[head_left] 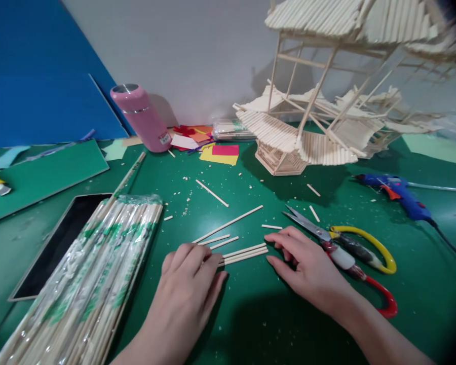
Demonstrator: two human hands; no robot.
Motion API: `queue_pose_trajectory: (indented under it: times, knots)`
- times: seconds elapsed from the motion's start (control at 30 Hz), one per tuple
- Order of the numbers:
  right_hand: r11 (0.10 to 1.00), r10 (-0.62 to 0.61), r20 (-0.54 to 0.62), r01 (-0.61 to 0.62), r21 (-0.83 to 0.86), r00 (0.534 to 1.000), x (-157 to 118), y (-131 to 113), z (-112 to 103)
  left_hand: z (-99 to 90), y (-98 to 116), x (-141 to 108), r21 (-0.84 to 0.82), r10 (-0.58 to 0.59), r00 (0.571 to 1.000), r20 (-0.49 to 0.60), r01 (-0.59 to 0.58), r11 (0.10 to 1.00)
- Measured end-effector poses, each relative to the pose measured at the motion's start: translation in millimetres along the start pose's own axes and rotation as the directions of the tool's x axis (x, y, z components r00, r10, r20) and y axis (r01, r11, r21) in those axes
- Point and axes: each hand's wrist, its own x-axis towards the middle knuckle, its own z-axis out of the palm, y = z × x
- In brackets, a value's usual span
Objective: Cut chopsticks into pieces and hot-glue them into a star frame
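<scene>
Several short thin wooden sticks [247, 252] lie side by side on the green tabletop between my hands. My left hand [190, 276] is closed over their left ends, its fingers curled and hiding the tips. At their right ends is my right hand [302, 258], with thumb and index finger apart and the fingertips at or very near the stick ends. Just beyond my left hand lie a longer stick [231, 222] and two short sticks [225, 243]. Scissors [323, 235] with yellow and red handles lie open beside and partly behind my right hand.
Plastic-wrapped sticks [95, 274] overlap a dark tablet-like panel [66, 243] at left. A pink bottle [144, 119] stands behind, near paper scraps [218, 154]. A stick-built pavilion model [281, 132] rises at back right. A blue glue gun [399, 192] with its cord lies at right.
</scene>
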Motion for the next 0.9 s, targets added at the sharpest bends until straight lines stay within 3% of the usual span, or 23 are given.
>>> queue_pose_trajectory:
  times: [0.3, 0.9]
  knots:
    - [1.000, -0.007, 0.002, 0.007, -0.030, 1.000, 0.6, 3.0, 3.2, 2.8, -6.2, -0.3, -0.041, -0.050, 0.995, 0.089, 0.054, 0.998]
    - [0.996, -0.084, 0.004, 0.084, -0.026, 0.996, 5.5, 4.6, 10.3, 10.9, -7.0, 2.9, -0.083, -0.039, 0.998, 0.040, 0.043, 0.996]
